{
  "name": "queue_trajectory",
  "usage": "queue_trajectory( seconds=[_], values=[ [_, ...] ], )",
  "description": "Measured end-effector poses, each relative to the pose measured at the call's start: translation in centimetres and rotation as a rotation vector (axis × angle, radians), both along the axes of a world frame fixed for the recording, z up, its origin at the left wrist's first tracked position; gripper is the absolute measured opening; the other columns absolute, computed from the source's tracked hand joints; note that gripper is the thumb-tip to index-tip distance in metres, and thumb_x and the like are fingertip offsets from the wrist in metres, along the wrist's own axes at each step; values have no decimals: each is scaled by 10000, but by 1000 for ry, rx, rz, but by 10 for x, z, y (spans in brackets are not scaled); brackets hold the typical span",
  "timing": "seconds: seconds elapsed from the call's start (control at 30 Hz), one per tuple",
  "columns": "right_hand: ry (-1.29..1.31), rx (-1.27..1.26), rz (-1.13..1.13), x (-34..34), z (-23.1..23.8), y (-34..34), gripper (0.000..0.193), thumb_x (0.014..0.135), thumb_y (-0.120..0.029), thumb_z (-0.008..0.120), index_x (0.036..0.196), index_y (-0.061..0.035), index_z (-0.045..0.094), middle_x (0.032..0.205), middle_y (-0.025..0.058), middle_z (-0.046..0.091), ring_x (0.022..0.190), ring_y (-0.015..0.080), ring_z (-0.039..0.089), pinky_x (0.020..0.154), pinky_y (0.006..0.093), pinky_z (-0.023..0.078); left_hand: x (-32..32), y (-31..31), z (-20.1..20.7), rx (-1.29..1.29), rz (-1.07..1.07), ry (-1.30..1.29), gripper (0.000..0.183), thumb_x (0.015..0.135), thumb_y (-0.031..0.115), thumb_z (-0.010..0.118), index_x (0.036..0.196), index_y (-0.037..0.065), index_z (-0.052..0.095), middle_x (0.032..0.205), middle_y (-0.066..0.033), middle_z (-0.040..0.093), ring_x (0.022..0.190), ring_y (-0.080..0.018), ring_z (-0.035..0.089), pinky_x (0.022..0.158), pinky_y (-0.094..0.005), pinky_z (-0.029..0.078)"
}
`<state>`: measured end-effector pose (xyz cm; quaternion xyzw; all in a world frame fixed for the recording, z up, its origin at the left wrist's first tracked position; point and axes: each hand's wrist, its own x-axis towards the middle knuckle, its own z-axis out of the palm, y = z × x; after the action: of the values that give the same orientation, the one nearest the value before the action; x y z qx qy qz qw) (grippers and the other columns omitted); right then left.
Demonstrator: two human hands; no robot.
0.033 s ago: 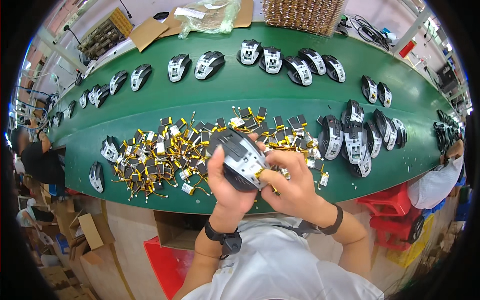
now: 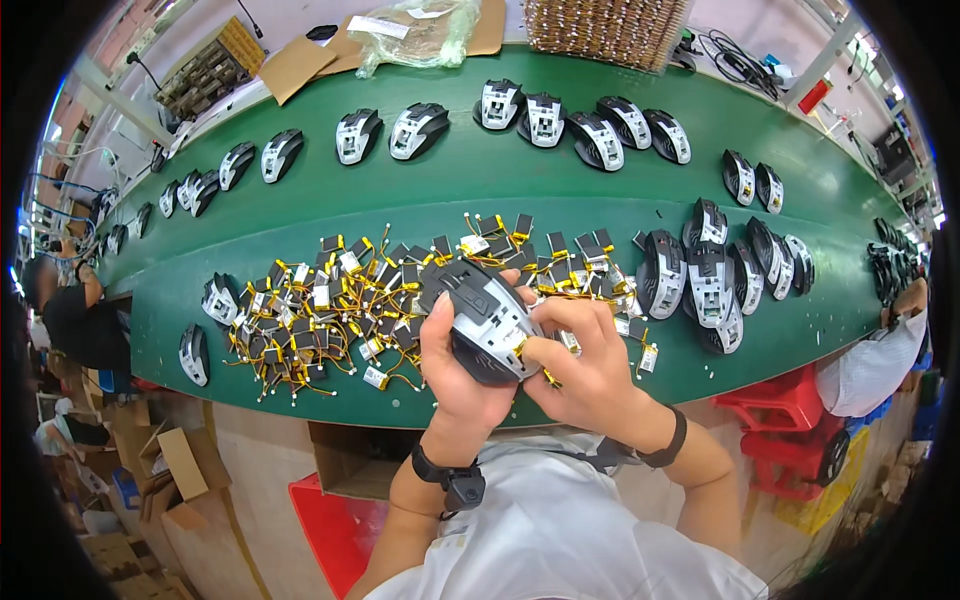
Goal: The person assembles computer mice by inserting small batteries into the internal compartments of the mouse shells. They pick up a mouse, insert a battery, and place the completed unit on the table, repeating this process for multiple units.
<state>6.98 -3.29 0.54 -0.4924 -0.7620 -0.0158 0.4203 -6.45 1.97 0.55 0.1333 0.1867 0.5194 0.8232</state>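
A black and silver computer mouse shell [image 2: 490, 318] lies tilted in my left hand [image 2: 462, 385], whose thumb and fingers wrap its sides. My right hand [image 2: 590, 375] is closed at the shell's near right end, finger and thumb pinched. Between them shows a yellow-ended small battery [image 2: 551, 379], mostly hidden by the fingers. Just beyond and beside both hands spreads a loose pile of small batteries [image 2: 320, 295], dark or silvery with yellow tape and thin wires.
The green workbench [image 2: 400, 205] carries a back row of mouse shells [image 2: 420, 130] and a right-hand cluster [image 2: 710, 280]. Two more shells [image 2: 193, 353] lie at left. Other people sit at left [image 2: 75, 315] and right [image 2: 875, 365]. Red stools [image 2: 770, 400] stand below the bench.
The mouse shell has shifted very slightly to the right in my left hand. More of the yellow battery end shows below my right fingers.
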Motion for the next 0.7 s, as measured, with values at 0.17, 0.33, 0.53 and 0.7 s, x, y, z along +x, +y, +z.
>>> queue_trajectory(
  seconds=[0.17, 0.33, 0.53, 0.7],
  values=[
    [-42, -75, -3, -3, 4, -7, 401, 696, -62, 729, 1089, -93, 655, 1220, 93, 566, 1008, 321, 554, 851, 400, 510, -9, 12, -14, 19, -66, -74, 709, 937, 569, 436, 1262, -55, 523, 1107, -185, 607, 1038, -335, 576, 930, -419, 489],
    [145, -147, 123, 9, 15, -11, 392, 701, -33, 760, 1086, -72, 700, 1174, 73, 599, 996, 310, 565, 862, 409, 501, -13, 13, -15, -24, -169, -126, 750, 923, 608, 434, 1260, -59, 498, 1087, -178, 599, 1034, -354, 558, 896, -426, 499],
    [80, 54, 106, -1, 5, -7, 408, 665, -59, 787, 1064, -90, 711, 1102, 58, 611, 934, 277, 590, 772, 380, 515, -13, 11, -8, -22, -169, -137, 744, 929, 600, 413, 1265, -57, 506, 1083, -176, 609, 1005, -339, 584, 879, -425, 508],
    [-101, 66, -29, -7, 11, -12, 398, 640, -66, 767, 1033, -71, 700, 1083, 63, 602, 933, 273, 590, 751, 368, 519, -12, 9, -12, -22, -117, -130, 689, 938, 555, 399, 1253, -42, 539, 1068, -175, 639, 986, -338, 630, 882, -441, 521]
  ],
)
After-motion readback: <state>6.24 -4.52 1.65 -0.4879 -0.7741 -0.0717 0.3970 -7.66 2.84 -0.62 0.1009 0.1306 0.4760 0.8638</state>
